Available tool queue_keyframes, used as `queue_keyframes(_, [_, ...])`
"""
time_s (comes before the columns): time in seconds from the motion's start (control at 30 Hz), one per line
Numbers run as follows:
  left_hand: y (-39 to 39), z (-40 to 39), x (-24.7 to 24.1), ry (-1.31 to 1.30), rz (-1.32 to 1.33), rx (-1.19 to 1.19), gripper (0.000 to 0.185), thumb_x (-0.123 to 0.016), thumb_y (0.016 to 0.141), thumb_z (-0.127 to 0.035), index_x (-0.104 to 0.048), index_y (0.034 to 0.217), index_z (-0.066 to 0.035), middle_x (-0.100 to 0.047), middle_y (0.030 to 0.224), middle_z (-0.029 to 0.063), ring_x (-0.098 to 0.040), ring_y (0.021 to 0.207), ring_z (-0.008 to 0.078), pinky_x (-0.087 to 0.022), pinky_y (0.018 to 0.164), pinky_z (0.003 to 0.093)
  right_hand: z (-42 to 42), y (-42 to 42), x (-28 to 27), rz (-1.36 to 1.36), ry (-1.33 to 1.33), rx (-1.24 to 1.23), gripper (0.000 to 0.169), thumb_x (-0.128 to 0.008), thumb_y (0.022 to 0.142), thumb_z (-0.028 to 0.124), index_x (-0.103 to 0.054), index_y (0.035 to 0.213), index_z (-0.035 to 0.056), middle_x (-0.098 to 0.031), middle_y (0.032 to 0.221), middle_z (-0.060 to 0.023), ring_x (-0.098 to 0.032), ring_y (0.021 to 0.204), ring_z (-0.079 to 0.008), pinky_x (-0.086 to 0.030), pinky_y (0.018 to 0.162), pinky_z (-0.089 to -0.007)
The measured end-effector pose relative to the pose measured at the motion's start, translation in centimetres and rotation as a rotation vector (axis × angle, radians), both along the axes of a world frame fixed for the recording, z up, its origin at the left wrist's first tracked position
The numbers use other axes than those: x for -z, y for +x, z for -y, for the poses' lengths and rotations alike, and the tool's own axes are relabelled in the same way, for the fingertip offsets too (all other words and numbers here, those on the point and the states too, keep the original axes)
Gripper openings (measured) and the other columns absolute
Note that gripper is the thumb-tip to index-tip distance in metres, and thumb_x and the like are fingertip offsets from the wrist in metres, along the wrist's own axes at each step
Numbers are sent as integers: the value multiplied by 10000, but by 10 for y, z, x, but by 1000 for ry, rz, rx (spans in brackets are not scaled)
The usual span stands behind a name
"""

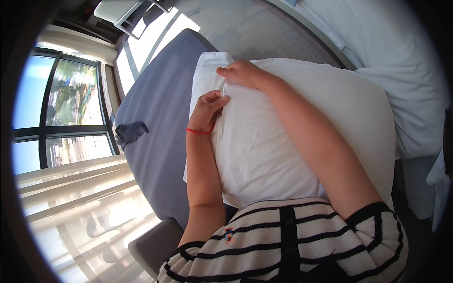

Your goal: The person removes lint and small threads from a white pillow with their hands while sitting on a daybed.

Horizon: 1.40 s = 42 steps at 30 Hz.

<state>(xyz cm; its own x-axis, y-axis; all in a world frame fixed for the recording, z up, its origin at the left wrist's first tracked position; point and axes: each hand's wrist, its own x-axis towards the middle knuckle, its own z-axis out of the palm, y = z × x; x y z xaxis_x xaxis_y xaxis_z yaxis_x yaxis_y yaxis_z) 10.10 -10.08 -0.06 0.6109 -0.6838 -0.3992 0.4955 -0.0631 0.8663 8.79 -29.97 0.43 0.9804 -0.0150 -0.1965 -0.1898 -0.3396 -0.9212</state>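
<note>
A plump pillow in a white pillowcase lies before me, partly over a blue-grey upholstered seat. My left hand, with a red cord round its wrist, pinches the hemmed edge of the pillowcase between thumb and fingers near its left side. Just above it, my right hand rests on the same edge near the far corner, thumb out to the left; its fingertips are partly hidden against the fabric, so its hold is unclear. A white flap of the case extends beyond the hem.
The blue-grey seat spreads to the left, with a dark crumpled cloth on its edge. A bed with white bedding stands at the right. Windows and sheer curtains are at the left, a white chair at the far left.
</note>
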Motion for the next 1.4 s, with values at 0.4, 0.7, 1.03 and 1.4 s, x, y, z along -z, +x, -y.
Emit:
queue_keyframes(0.4, [-5,0,-6,-1,37,14,58,-598,904,-101,-629,891,-53,-639,811,2,-594,706,89,-474,660,243,-1,-3,-4,29,-118,-19,387,-675,811,416,-697,858,32,-658,805,-88,-604,780,-187,-468,752,-287])
queue_keyframes(0.7, [-11,3,-7,-123,-102,-116,66,-630,887,-120,-631,862,-60,-633,802,-10,-580,691,73,-448,626,215,4,-9,-4,274,129,-128,159,-681,840,178,-645,904,37,-625,840,-22,-536,795,-113,-439,756,-256])
queue_keyframes(1.03, [-11,19,-1,-38,56,-186,46,-623,883,-106,-622,906,-67,-615,764,-28,-530,593,44,-397,516,192,-9,-10,-12,392,111,102,108,-602,865,75,-664,944,37,-596,767,-23,-503,733,-92,-436,709,-259])
queue_keyframes(1.4, [-8,12,-2,-96,-25,-200,17,-618,860,-69,-610,849,-77,-560,646,-26,-480,482,60,-342,442,201,7,-16,-17,218,10,-209,277,-532,787,12,-678,1013,80,-659,903,-40,-549,788,-138,-448,763,-280])
